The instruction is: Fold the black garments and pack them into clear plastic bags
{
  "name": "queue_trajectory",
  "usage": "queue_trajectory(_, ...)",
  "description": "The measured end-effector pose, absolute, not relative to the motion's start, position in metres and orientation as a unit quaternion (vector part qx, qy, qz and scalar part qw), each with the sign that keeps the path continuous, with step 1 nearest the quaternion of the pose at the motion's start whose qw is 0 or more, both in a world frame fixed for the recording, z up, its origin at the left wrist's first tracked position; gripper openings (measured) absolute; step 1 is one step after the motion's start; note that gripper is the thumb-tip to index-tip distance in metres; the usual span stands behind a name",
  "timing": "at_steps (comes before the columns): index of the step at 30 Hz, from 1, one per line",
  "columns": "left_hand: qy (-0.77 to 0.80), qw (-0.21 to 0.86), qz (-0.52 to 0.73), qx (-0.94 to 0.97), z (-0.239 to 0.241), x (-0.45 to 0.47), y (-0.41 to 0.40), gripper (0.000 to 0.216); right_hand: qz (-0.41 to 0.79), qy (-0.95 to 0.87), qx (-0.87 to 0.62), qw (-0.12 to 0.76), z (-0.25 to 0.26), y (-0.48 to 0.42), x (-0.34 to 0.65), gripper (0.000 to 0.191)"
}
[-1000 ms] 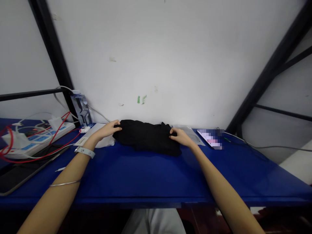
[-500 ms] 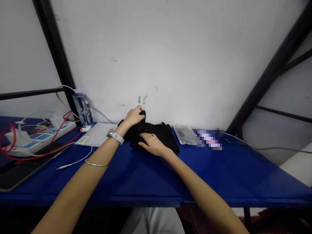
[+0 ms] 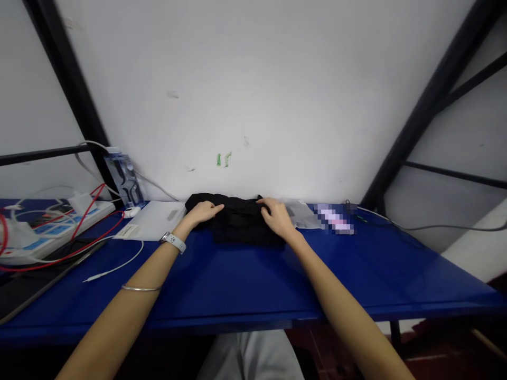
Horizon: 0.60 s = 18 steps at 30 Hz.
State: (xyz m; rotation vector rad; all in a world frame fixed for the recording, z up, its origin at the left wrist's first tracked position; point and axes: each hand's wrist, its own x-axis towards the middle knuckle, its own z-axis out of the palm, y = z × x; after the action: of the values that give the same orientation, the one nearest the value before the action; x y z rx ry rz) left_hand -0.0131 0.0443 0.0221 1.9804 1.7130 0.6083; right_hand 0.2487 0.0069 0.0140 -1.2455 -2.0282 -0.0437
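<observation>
A black folded garment (image 3: 237,221) lies on the blue table (image 3: 245,279) close to the white wall. My left hand (image 3: 203,212) rests flat on the garment's left part, fingers stretched out. My right hand (image 3: 276,217) lies on its right part, fingers spread and pressing down. Neither hand is lifting the cloth.
A white flat pad (image 3: 152,220) lies left of the garment, a clear plastic packet (image 3: 301,215) and a blurred phone (image 3: 335,219) right of it. At far left are a power strip (image 3: 47,227) with red and white cables and a dark tablet (image 3: 24,287). Black frame bars flank the table.
My left hand, which had lifted the garment's left end up and over, has come down flat on it. My right hand has shifted to the right side. The garment is now a narrower bundle.
</observation>
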Motion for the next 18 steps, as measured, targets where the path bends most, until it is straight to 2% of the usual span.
queue_trajectory(4,0.612,0.240,0.236,0.716,0.010,0.001,0.042,0.053,-0.024,-0.844,-0.489,0.221,0.000,0.008,0.241,0.028)
queue_trajectory(6,0.621,0.237,0.245,0.706,0.008,0.010,0.041,0.054,-0.032,-0.858,-0.477,0.188,-0.002,0.006,0.239,0.024)
queue_trajectory(9,0.637,0.220,0.252,0.695,0.006,0.020,0.041,0.047,-0.044,-0.867,-0.462,0.179,-0.001,0.002,0.235,0.019)
queue_trajectory(13,0.629,0.248,0.296,0.675,0.002,0.022,0.043,0.032,-0.056,-0.861,-0.476,0.170,-0.002,0.002,0.230,0.016)
queue_trajectory(18,0.625,0.268,0.341,0.649,-0.006,0.018,0.050,0.022,-0.097,-0.856,-0.468,0.196,-0.001,-0.002,0.220,0.010)
